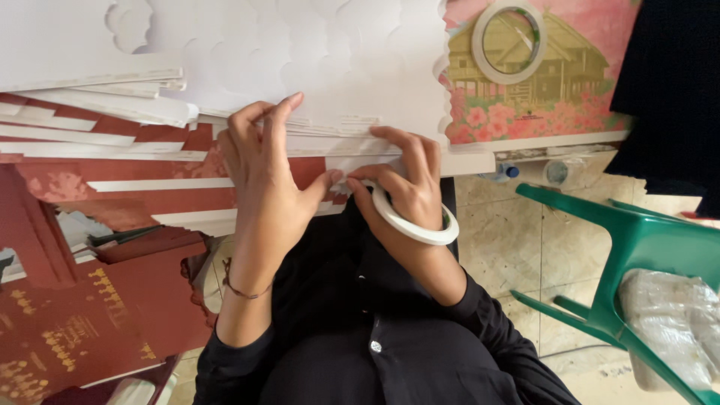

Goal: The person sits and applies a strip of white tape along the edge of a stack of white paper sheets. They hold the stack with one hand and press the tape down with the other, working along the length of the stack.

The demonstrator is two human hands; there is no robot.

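— What do you see, mid-frame?
— My left hand (262, 169) lies flat, fingers spread, pressing the white scalloped card (322, 67). My right hand (401, 191) pinches the tape end at the card's lower edge, the white tape roll (416, 225) looped over it.
— Advice?
— I'd keep the card pinned and lay the tape straight along the edge.

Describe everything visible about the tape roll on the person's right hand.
The tape roll is a thin white ring, looking like double-sided or paper tape. It hangs around the fingers of the right hand, below the white card edge, tilted toward the camera. Part of the ring is hidden behind the hand. The fingertips pinch something small and white beside the left hand, apparently the tape's end.
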